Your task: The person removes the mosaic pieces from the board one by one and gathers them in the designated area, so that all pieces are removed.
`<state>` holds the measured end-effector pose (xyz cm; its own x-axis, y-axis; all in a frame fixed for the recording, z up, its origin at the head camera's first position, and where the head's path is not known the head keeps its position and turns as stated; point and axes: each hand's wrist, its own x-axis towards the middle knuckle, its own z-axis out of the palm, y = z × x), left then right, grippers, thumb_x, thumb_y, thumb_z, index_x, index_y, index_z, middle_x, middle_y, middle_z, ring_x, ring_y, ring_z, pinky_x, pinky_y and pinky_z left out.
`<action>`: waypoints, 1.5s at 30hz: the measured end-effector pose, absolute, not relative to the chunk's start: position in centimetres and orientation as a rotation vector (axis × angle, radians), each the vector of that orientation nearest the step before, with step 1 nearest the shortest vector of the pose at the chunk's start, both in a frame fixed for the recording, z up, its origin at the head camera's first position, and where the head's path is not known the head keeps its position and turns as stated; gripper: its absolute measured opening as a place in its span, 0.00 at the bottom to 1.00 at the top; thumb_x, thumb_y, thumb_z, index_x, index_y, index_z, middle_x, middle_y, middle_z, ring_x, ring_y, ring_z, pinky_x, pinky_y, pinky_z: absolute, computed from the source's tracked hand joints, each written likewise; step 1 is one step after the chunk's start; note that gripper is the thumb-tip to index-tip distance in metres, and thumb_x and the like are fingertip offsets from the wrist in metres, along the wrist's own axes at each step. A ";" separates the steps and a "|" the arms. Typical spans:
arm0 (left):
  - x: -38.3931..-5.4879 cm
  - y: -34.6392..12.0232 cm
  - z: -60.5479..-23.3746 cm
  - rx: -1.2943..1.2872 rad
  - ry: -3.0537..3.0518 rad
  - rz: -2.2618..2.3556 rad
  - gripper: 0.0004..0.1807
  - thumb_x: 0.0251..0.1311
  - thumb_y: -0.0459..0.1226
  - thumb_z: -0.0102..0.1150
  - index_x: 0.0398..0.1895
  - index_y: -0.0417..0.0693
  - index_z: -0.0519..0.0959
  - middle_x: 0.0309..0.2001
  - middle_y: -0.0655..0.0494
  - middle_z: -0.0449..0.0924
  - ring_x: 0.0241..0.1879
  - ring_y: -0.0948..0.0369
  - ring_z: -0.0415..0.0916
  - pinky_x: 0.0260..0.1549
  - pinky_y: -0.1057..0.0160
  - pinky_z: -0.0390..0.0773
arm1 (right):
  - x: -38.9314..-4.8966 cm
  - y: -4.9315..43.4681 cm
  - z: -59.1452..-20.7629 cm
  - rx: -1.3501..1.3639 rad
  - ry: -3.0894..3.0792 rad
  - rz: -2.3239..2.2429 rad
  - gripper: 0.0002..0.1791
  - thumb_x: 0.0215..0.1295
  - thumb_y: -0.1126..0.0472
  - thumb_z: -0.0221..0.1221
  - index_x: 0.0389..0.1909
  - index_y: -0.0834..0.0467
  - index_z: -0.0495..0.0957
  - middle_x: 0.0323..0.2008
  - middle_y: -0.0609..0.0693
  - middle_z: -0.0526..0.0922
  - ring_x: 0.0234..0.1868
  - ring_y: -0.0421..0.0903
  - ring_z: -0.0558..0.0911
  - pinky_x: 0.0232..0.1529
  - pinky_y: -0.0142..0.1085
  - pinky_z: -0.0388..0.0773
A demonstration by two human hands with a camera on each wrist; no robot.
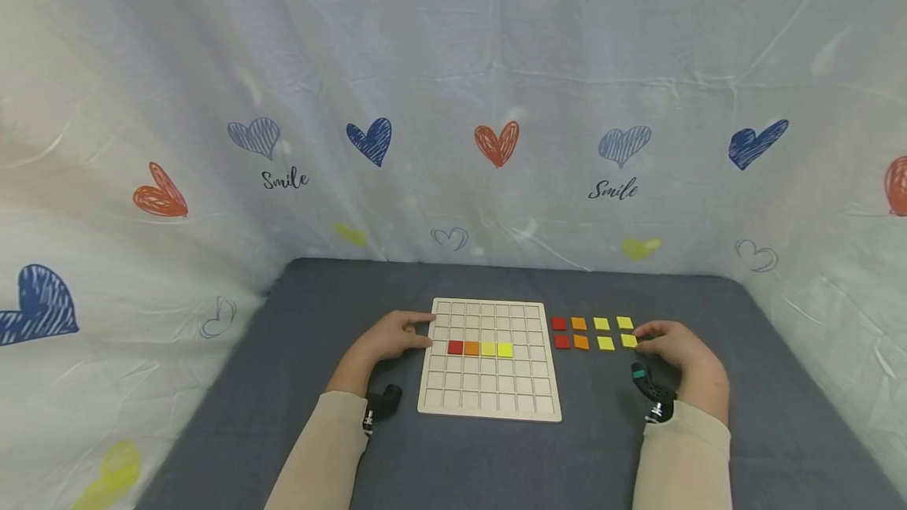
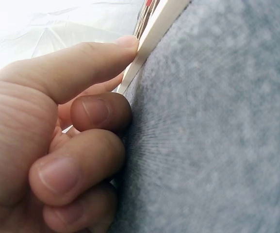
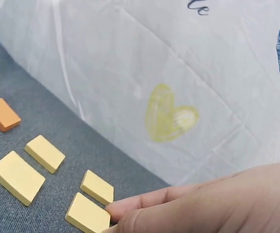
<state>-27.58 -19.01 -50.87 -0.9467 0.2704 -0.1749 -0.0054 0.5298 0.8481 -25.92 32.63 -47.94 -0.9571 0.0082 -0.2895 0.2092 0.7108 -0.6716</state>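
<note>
A pale wooden grid board (image 1: 489, 408) lies flat on the table, with a red tile (image 1: 456, 347), an orange tile (image 1: 472, 348) and two yellow tiles side by side in one row of its squares. My left hand (image 1: 388, 337) touches the board's left edge with thumb and index finger spread along it; its other fingers curl under in the left wrist view. At the right end of the loose tiles, the fingertips of my right hand (image 1: 680, 349) are at the outer edge of the near yellow tile (image 3: 88, 213), which lies flat. A second yellow tile (image 3: 97, 186) lies just behind it.
Right of the board, loose red (image 1: 559, 323), orange (image 1: 579, 323) and yellow tiles (image 1: 601, 323) lie in two short rows on the grey tablecloth (image 1: 453, 463). A white curtain (image 1: 425, 85) printed with hearts hangs behind and at both sides. Each wrist wears a black camera mount (image 1: 655, 392).
</note>
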 end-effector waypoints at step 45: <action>-27.6 -19.1 -50.9 0.209 2.488 1.380 0.31 0.59 0.37 0.75 0.67 0.54 0.80 0.13 0.60 0.58 0.11 0.64 0.50 0.14 0.64 0.58 | -26.7 21.4 -42.1 -0.458 2.780 -1.477 0.14 0.73 0.57 0.65 0.51 0.62 0.81 0.20 0.46 0.57 0.17 0.42 0.57 0.24 0.39 0.64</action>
<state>-27.62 -19.08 -50.86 -0.9481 0.2627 -0.1791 -0.0129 0.5310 0.8473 -26.72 21.44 -42.15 -0.9577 -0.2331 0.1688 -0.2703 0.5275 -0.8054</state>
